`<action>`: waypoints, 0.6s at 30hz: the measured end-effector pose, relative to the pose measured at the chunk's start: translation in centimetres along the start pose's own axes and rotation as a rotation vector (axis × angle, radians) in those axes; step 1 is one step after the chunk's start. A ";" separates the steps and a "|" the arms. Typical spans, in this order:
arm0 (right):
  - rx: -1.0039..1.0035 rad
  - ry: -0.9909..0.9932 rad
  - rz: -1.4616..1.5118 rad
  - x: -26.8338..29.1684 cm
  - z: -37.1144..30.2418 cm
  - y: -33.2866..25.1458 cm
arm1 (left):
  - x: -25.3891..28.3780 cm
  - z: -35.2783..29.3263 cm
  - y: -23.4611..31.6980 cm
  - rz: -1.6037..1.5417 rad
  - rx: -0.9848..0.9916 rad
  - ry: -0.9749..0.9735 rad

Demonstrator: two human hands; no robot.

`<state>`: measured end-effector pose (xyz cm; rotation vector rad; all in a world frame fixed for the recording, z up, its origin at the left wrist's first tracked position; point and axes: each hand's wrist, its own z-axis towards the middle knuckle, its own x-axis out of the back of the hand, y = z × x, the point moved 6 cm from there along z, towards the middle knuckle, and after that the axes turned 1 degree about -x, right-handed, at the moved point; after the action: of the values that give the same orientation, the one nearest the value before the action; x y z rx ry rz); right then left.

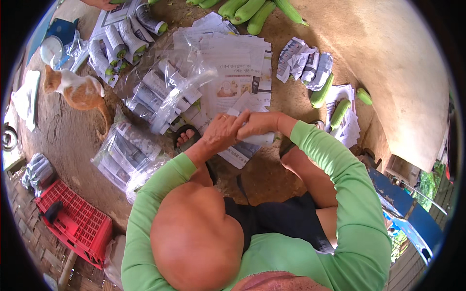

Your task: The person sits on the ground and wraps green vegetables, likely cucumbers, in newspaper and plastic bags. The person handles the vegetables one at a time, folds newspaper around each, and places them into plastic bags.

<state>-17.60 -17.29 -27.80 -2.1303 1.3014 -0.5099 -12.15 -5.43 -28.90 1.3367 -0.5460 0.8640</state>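
Observation:
My left hand (221, 131) and my right hand (257, 123) meet in front of my knees, fingers closed on a piece of newspaper (262, 137). Anything rolled inside it is hidden by my hands. Just beyond them lies a loose stack of newspaper sheets (228, 60). To the left, a clear plastic bag (162, 92) contains newspaper-wrapped rolls, and a second filled bag (126, 153) sits nearer me. Unwrapped long green gourds (250, 14) are heaped at the far side. On the right, one green gourd (341, 114) rests on more newspaper (347, 127).
Wrapped gourds (121, 41) lie at the far left, and more wrapped ones (310, 65) at the right. An orange and white cat (80, 89) stands on the left. A red plastic crate (73, 220) is at the lower left. Another person's hand (101, 4) shows at the top edge.

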 end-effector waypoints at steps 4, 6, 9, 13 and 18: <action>0.010 0.132 -0.796 -1.7 -1.7 -1.9 | 0.1 0.3 1.8 -0.604 0.456 -0.510; 0.343 0.373 -1.031 -3.0 -2.7 -3.6 | -1.0 -0.2 1.6 -1.217 0.343 -0.426; 0.501 0.458 -1.041 -3.9 -3.5 -3.9 | -2.7 -3.0 1.9 -1.717 0.679 -0.669; -0.015 0.071 -0.662 -4.7 -2.5 -1.5 | -1.0 -2.0 1.9 -0.904 0.331 -0.618; -0.074 -0.068 -0.134 -4.7 -2.8 0.3 | 3.2 -0.6 2.8 -0.318 0.237 -0.566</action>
<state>-21.57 -13.96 -25.94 -2.2865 1.1626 -0.4452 -12.57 -4.07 -24.84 1.8420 -0.6531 0.2841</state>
